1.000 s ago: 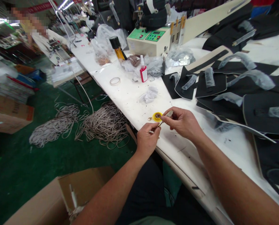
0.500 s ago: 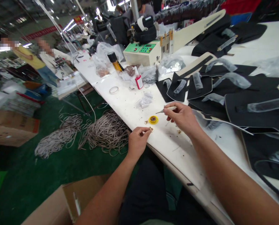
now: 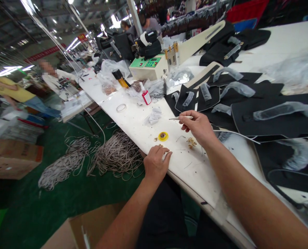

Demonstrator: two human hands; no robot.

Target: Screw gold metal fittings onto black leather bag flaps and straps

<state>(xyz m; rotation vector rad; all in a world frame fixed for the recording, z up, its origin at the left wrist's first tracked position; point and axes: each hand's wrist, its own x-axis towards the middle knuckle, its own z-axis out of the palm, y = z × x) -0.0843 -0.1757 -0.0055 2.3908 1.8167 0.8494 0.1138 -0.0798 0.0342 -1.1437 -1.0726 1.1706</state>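
Note:
My right hand (image 3: 196, 126) is closed around a small screwdriver (image 3: 175, 119) with a pale handle, its thin shaft pointing left above the white table. My left hand (image 3: 156, 162) rests at the table's near edge, thumb and forefinger slightly apart with nothing visible between them. Just beyond its fingers lies a small gold metal fitting (image 3: 161, 146), partly hidden by them. A round yellow dish (image 3: 163, 136) holding tiny dark metal pieces sits between the hands. Another gold fitting (image 3: 155, 139) is beside the dish. Under my right hand is a small heap of gold fittings (image 3: 191, 142).
Black panels (image 3: 273, 116) with plastic-wrapped handles cover the table's right side. Farther back stand a red bottle (image 3: 146, 97), a tape ring (image 3: 121, 108) and a machine (image 3: 150, 67) with green panels. Piled cord (image 3: 115, 152) and an open carton (image 3: 92, 221) are on the left.
My left hand has loosened its pinch on a gold fitting, which now lies past its fingers. The right hand still holds the screwdriver, and more of the gold heap shows. The view has shifted slightly.

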